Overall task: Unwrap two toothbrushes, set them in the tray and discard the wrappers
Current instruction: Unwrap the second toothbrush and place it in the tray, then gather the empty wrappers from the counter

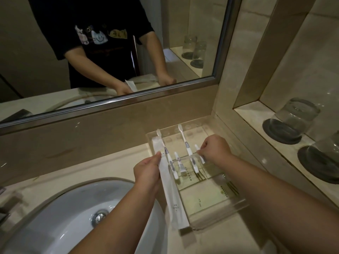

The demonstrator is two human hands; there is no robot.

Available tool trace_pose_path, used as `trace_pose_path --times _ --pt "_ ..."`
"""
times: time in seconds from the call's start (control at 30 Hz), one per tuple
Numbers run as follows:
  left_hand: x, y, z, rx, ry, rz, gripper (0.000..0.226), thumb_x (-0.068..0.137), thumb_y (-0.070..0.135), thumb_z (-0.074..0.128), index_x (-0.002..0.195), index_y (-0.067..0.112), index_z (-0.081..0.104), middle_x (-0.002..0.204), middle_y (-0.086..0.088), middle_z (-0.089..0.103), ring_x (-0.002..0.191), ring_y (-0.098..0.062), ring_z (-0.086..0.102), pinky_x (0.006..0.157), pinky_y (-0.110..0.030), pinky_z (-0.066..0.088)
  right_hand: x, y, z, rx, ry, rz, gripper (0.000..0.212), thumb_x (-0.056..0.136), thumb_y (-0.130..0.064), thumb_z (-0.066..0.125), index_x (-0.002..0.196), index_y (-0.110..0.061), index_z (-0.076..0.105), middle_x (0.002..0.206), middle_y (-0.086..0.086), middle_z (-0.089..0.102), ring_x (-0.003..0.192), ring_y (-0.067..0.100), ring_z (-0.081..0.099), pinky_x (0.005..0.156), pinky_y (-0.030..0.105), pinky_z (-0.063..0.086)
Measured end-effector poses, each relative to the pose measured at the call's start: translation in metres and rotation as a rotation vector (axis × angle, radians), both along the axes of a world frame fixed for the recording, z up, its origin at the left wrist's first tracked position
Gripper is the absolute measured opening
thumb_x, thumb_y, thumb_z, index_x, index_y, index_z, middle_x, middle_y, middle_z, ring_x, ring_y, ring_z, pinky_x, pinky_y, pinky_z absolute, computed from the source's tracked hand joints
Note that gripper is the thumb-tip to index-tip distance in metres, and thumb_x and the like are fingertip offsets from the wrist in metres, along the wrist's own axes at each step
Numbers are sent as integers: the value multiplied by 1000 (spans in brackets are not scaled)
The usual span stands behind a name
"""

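Bare forearms reach past a white sink [73, 217]. The left hand [146, 171] grips a long paper wrapper [172, 195] at the edge of a clear tray [220, 217]. Inside the tray lean a left toothbrush [167, 156] and a right toothbrush [186, 143]. The right hand [214, 149] curls just beside them; whether it pinches anything cannot be told.

- Toothbrushes: we count two, left toothbrush [167, 154] and right toothbrush [187, 146].
- Tray: we count one clear tray [220, 217].
- Wrappers: we confirm one white wrapper [172, 198]; a second beneath cannot be verified.
- Hands: two, left hand [147, 171] and right hand [214, 148].
- Glasses: two, far glass [295, 111] and near glass [326, 149].
- Coasters: two, far coaster [281, 133] and near coaster [315, 166].
- Sink: we count one sink [73, 217].
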State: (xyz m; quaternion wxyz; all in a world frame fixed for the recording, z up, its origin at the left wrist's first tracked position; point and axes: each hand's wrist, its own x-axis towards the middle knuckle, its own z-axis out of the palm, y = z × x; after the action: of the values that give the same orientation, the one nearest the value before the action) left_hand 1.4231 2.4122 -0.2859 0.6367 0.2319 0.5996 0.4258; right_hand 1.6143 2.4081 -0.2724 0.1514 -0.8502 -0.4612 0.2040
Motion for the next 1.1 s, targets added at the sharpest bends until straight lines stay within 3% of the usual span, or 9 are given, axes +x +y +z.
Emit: trace_pose_path --times 0.1,0.23,0.4,0.53,0.7,0.83,0.9,1.0,1.1 --pt "2 -4 6 16 4 -30 17 79 17 72 69 3 67 59 -9 70 59 -26 67 69 -37 58 -2 -3 2 -12 36 -46 27 72 -26 76 77 -1 70 81 13 72 77 26 66 68 33 53" --pt "4 -11 16 36 15 -58 19 80 21 70 77 3 67 70 -11 68 62 -24 62 67 -32 53 -5 -16 16 125 106 -96 34 80 -26 69 106 -4 65 104 12 68 96 28 63 76 29 48" --pt "24 -34 36 136 33 -238 19 82 24 67 81 5 70 75 -12 72 68 -27 68 64 -31 54 -15 -66 65 30 922 -27 26 86 -38 60 103 -19 63 85 5 65 45 10 54 39 19 40" --pt "54 -68 53 230 18 -544 23 85 27 64 71 9 70 62 -6 74 59 -22 71 49 -24 54 -17 -109 82 62 751 95 30 73 -12 76 88 -28 55 74 7 66 53 12 64 43 19 48" --pt "68 -120 53 247 61 -929 26 82 41 63 79 17 70 75 -4 74 64 -18 70 55 -27 53 10 -182 65 236 803 -297 14 80 1 64 94 2 63 74 13 67 58 17 68 49 23 55" --pt "63 -163 20 299 482 -1331 16 71 21 77 78 19 63 80 -4 65 71 -16 62 64 -31 53 18 -236 26 184 998 -705 13 85 1 59 96 5 59 88 17 66 69 21 68 68 32 60" --pt "58 -176 7 352 647 -1393 12 72 20 75 74 15 64 76 -2 63 74 -16 62 68 -32 54 15 -256 11 62 1013 -784 8 84 -6 63 87 0 59 84 15 66 66 17 68 54 28 58" --pt "51 -185 -13 408 773 -1425 14 72 21 73 76 10 67 80 -4 65 77 -17 62 77 -38 55 7 -277 -11 -35 815 -815 16 77 -11 71 87 -2 62 69 10 65 50 15 61 40 21 46" --pt "44 -191 -29 420 855 -1414 14 71 23 74 74 15 63 84 -3 66 77 -15 61 73 -33 55 -2 -284 -27 -21 583 -796 21 73 -12 75 79 0 60 60 15 64 43 21 56 47 27 48"
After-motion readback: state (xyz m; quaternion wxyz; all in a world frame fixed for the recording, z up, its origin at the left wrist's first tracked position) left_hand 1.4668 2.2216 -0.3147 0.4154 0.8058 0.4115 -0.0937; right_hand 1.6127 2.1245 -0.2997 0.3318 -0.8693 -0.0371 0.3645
